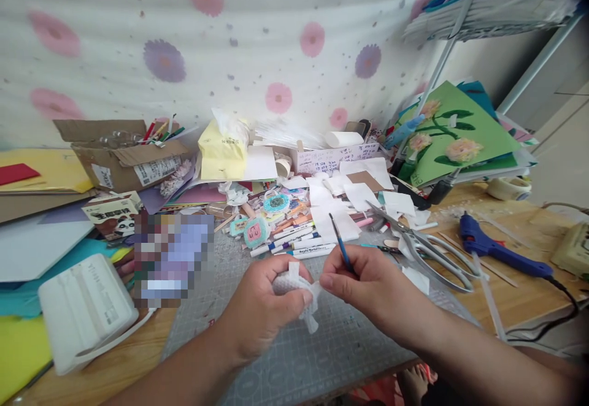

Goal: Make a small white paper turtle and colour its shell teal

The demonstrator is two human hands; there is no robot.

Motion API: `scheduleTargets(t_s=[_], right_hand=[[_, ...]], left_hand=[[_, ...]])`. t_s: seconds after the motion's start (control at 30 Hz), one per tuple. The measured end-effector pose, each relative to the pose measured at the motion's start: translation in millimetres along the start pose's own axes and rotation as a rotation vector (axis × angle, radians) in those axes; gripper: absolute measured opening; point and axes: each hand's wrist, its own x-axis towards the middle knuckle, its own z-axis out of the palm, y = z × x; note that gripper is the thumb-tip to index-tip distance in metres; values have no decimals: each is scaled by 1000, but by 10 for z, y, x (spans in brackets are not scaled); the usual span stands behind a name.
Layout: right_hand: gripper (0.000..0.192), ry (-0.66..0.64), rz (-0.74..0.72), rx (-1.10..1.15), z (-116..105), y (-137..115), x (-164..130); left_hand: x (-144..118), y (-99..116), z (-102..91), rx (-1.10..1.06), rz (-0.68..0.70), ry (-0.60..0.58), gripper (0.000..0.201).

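A person's two bare hands meet just below the center of the frame, over a gray cutting mat (248, 372) on a wooden table. The left hand (264, 298) grasps a small white bundle (292, 283) of dimpled, tissue-like material, with the thumb across its near side and the fingers curled behind. Loose strips stick up from the bundle and trail below it. The right hand (372, 280), just beside it, grips a slim dark paintbrush (339, 240) that slants to the upper left; its thumb and fingertip also seem to pinch a white wisp at the bundle's right edge, though the contact is too small to be sure.

The bundle looks very light and soft, likely to crush or tear under a firm squeeze, and its texture should keep it from slipping. The thicker wrapped body, where the left thumb rests, seems the safest hold; the thin strips would probably rip if tugged. The brush looks stiff and light, best held by its handle.

Beyond the hands, mid-frame, lie white markers (313, 251) and scattered white paper pieces (334, 222). Silver scissors (423, 246) rest right of center, with a blue glue gun (501, 249) at the right. A cardboard box (105, 154) stands at the left, and a flowered curtain (257, 38) fills the top.
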Motion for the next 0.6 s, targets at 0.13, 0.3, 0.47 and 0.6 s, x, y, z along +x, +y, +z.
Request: scheduleTargets(t_s=[0.13, 0.3, 0.47, 0.6], right_hand=[[17, -21, -41, -19, -66, 27, -33], [21, -60, -18, -202, -70, 83, -42], [24, -45, 17, -195, -29, 92, -20], [18, -57, 89, -47, -37, 109, -20]], left_hand=[[23, 35, 21, 40, -27, -10, 16], [46, 57, 31, 168, 35, -1, 17], [51, 28, 23, 77, 26, 1, 24], [66, -31, -23, -167, -22, -84, 30]])
